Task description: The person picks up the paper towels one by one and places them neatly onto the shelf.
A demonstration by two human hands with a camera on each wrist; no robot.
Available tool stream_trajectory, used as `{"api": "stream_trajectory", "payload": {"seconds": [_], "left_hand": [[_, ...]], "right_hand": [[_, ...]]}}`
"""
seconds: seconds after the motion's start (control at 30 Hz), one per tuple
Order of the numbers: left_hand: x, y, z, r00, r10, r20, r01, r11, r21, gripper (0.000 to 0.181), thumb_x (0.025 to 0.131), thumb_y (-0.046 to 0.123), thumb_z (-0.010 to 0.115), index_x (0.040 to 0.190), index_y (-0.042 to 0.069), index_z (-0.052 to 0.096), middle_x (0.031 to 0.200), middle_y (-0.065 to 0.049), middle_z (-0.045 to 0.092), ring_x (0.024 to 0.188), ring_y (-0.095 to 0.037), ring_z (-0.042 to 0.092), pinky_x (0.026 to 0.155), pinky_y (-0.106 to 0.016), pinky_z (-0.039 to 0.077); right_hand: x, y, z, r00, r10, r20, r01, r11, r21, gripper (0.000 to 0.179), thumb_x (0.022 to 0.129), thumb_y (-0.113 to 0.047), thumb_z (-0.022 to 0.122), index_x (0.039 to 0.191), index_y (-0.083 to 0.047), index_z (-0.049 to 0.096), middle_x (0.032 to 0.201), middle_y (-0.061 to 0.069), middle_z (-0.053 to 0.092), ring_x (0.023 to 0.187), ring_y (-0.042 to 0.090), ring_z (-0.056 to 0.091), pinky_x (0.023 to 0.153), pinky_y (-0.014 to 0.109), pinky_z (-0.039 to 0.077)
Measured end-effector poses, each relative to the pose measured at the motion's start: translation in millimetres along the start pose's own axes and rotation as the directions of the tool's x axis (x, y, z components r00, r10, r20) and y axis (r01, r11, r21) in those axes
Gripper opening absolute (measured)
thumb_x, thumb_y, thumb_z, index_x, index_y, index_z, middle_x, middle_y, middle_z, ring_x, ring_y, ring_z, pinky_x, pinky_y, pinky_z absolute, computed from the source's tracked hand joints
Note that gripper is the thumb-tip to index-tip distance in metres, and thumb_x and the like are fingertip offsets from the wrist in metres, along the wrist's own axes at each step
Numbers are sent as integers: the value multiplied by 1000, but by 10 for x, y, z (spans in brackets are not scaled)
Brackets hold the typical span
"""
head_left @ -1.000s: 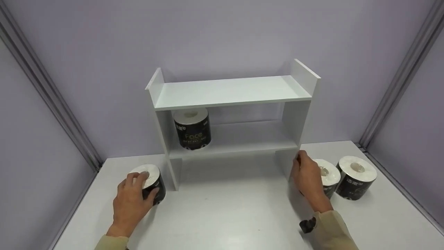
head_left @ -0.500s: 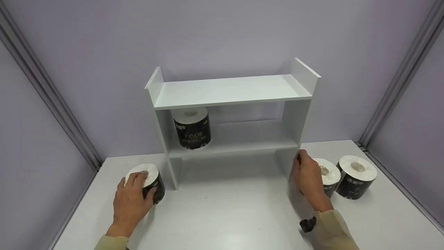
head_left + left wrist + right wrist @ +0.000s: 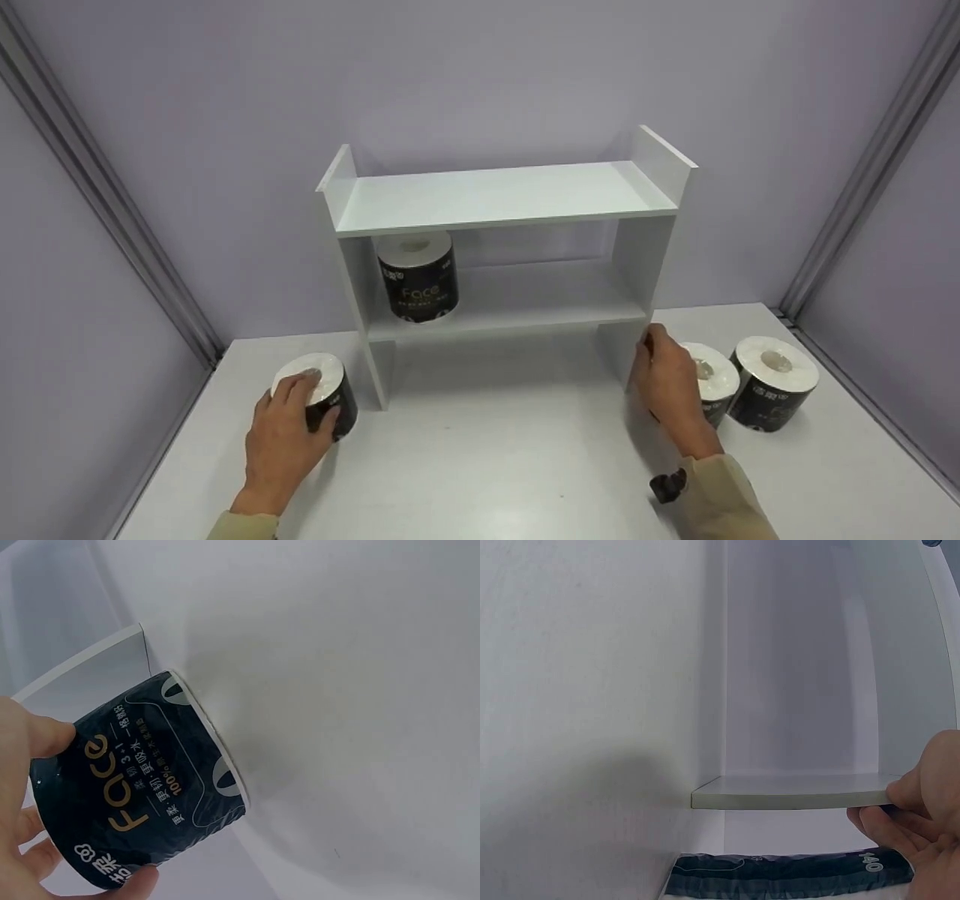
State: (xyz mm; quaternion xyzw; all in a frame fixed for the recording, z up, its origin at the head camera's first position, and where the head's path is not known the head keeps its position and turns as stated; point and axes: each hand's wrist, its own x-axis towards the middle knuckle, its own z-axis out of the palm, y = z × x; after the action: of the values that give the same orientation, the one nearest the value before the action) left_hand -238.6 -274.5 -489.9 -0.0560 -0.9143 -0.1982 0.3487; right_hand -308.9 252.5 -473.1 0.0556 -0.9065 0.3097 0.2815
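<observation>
One roll (image 3: 335, 394) gripped at left, one side panel (image 3: 643, 255) pinched at right

Head view: my left hand (image 3: 281, 442) curls round the black-wrapped roll, thumb against its wrapper and fingers over the top. It is upright, just left of the white shelf (image 3: 506, 196), its base at the surface of the table (image 3: 480, 465). My right hand (image 3: 670, 382) pinches the front edge of the shelf's right side panel. A second roll (image 3: 420, 285) stands at the left end of the middle board (image 3: 547, 292). A third roll (image 3: 718, 379), partly hidden by my right hand, stands beside a fourth roll (image 3: 776, 386).

Left wrist view: my thumb and fingers clasp the roll from different sides, the gold "Face" lettering showing between them. Its lower rim lies at the white table, with the shelf's edge close behind.

Right wrist view: my thumb lies on one face of the panel and my fingers on the other, and a strip of dark wrapper (image 3: 780, 877) shows beyond it
</observation>
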Motion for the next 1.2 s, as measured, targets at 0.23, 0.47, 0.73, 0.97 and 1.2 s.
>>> {"api": "stream_trajectory", "payload": {"seconds": [0.23, 0.47, 0.73, 0.97, 1.2], "left_hand": [[3, -7, 25, 1000, -12, -14, 12, 1000, -25, 63, 78, 12, 97, 134, 3, 68, 129, -18, 67, 110, -52, 66, 87, -65, 59], [-1, 5, 1, 999, -46, 20, 47, 997, -56, 60, 80, 11, 95, 134, 5, 69, 128, -17, 68, 109, -52, 68, 85, -68, 59], [10, 36, -6, 996, -78, 37, 80, 995, -61, 57, 81, 14, 95, 132, 8, 71, 125, -20, 65, 104, -58, 65, 74, -70, 58], [25, 23, -19, 996, -73, 54, 75, 996, -45, 57, 83, 17, 94, 134, 9, 70, 127, -23, 63, 103, -60, 64, 75, -69, 59], [9, 21, -56, 996, -70, 52, 73, 996, -46, 57, 84, 18, 94, 134, 9, 70, 126, -23, 62, 99, -59, 65, 72, -67, 59]], "right_hand": [[6, -3, 4, 1000, -23, -7, 23, 1000, 7, 11, 107, -2, 57, 115, 4, 61, 95, 20, 72, 78, 32, 69, 66, 44, 53], [-19, -11, 0, 1000, 15, 17, -15, 1000, 6, 14, 109, -4, 55, 119, 4, 61, 98, 21, 73, 81, 32, 69, 69, 45, 54], [-27, 2, -18, 999, 35, 31, -35, 999, 10, 15, 110, -5, 53, 121, 3, 61, 102, 21, 73, 85, 32, 69, 72, 46, 54], [-7, 5, -9, 1000, 11, 3, -11, 1000, 14, 14, 109, -5, 55, 118, 3, 61, 97, 21, 73, 81, 32, 68, 70, 47, 53], [7, 5, 0, 1000, 0, 9, 0, 1000, 19, 14, 108, -3, 55, 119, 4, 62, 96, 21, 72, 78, 31, 68, 67, 43, 53]]}}
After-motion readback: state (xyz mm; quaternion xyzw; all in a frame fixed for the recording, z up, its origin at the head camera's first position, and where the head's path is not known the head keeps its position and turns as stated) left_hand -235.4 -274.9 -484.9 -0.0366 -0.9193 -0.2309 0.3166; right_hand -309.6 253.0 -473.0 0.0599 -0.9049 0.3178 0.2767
